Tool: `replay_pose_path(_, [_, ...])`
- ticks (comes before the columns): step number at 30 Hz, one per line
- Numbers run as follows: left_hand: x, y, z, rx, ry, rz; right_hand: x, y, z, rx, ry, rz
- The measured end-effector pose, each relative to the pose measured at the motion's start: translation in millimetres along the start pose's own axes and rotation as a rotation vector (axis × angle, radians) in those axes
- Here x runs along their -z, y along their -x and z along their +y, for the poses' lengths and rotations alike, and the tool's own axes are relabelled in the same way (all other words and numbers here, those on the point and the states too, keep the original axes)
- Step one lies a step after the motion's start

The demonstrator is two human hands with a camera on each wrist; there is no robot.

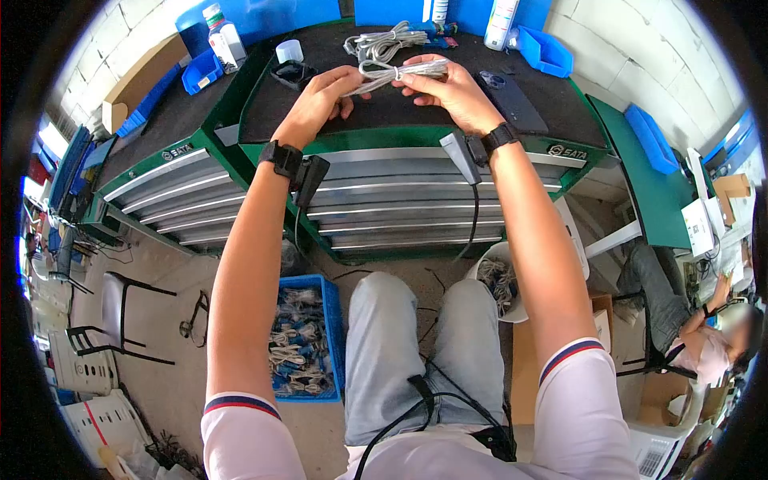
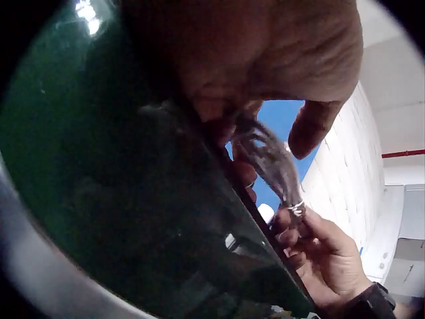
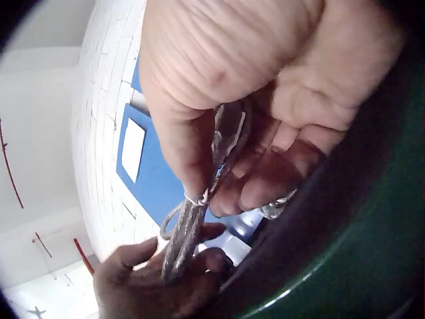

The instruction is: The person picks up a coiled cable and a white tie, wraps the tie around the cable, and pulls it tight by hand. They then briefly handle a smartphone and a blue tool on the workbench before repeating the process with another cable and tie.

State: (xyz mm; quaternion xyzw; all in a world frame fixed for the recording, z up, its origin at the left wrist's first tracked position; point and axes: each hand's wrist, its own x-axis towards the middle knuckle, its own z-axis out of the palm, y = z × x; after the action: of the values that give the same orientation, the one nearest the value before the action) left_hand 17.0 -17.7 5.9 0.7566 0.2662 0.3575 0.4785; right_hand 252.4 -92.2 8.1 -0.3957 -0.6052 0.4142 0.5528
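A coiled bundle of light grey cable (image 1: 386,78) is held level above the dark worktop, cinched near its middle by a thin white tie (image 3: 197,199). My left hand (image 1: 326,94) grips one end of the coil between thumb and fingers. The other end is in my right hand (image 1: 454,90), whose thumb presses close to the tie. In the right wrist view the cable strands (image 3: 180,242) run from the right hand's thumb down to the left hand. Behind the hands, more cable coils (image 1: 382,44) lie on the worktop.
A phone-like dark slab (image 1: 516,102) lies right of the hands, a black coiled item (image 1: 294,72) left. Blue bins (image 1: 546,53) and a spray can (image 1: 501,22) stand behind. Below are a blue crate (image 1: 332,336) of bundled cables and a white bucket (image 1: 520,308). Another person (image 1: 704,344) sits right.
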Motion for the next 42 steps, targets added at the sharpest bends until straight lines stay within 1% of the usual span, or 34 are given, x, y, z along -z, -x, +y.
replay_pose_path(2, [2.2, -1.8, -6.0, -0.034, 0.014, -0.025, -0.8, -0.1, 1.5, 0.024, 0.096, -0.021])
replay_pose_path(4, [7.7, -4.5, -5.7, -0.037, 0.006, -0.111, -1.3, -0.5, 1.9, 0.019, 0.108, -0.041])
replay_pose_path(5, [4.4, -4.8, -3.7, -0.044, 0.007, -0.111, -0.5, -0.8, 1.8, 0.011, 0.115, -0.061])
replay_pose_path(8, [-6.3, -2.2, 0.8, -0.104, -0.314, -0.03, 1.7, -1.5, 1.3, 0.027, 0.086, -0.023])
replay_pose_path(9, [-7.6, -1.6, 0.8, -0.096, -0.318, -0.031, 0.5, -0.7, 4.4, 0.033, 0.058, -0.006])
replay_pose_path(11, [-12.6, 7.4, -1.8, -0.196, -0.357, -0.012, -1.5, 4.2, 6.4, 0.002, 0.075, -0.006])
replay_pose_path(15, [-16.4, 9.0, 1.1, -0.159, -0.394, 0.001, 0.1, 4.5, 7.0, 0.001, 0.081, -0.024])
replay_pose_path(16, [-17.6, 8.9, 1.5, -0.146, -0.358, 0.002, 0.7, 5.0, 6.8, -0.002, 0.071, -0.036])
replay_pose_path(17, [-18.0, 7.3, 0.9, -0.18, -0.296, -0.004, -1.7, 2.8, 5.6, 0.0, 0.056, -0.052])
replay_pose_path(19, [-14.3, 2.7, 0.9, -0.205, -0.365, 0.006, 0.7, -4.4, 6.7, 0.006, 0.07, -0.048])
replay_pose_path(21, [-15.2, 1.6, -3.1, -0.198, -0.348, 0.01, 4.8, -4.4, 8.8, 0.038, 0.082, -0.077])
replay_pose_path(26, [-14.1, 4.9, -1.8, -0.158, -0.394, 0.029, 1.2, -2.8, 9.0, 0.013, 0.091, -0.044])
replay_pose_path(29, [-14.3, -0.4, -0.9, -0.176, -0.32, 0.018, 5.8, -3.4, 9.2, 0.054, 0.101, -0.047])
replay_pose_path(31, [-12.8, -1.5, -3.4, -0.113, -0.313, 0.038, 4.3, -4.4, 9.0, 0.04, 0.082, -0.019])
replay_pose_path(34, [-13.9, -3.9, -9.2, -0.152, -0.274, 0.059, 2.9, -2.8, 6.8, 0.046, 0.096, -0.005])
replay_pose_path(37, [-10.8, -3.4, -8.6, -0.135, -0.226, 0.01, 3.8, -1.7, 8.1, 0.029, 0.112, -0.004])
replay_pose_path(42, [-13.8, -2.3, -6.2, -0.102, -0.176, 0.022, 3.4, -2.6, 9.0, 0.028, 0.093, -0.026])
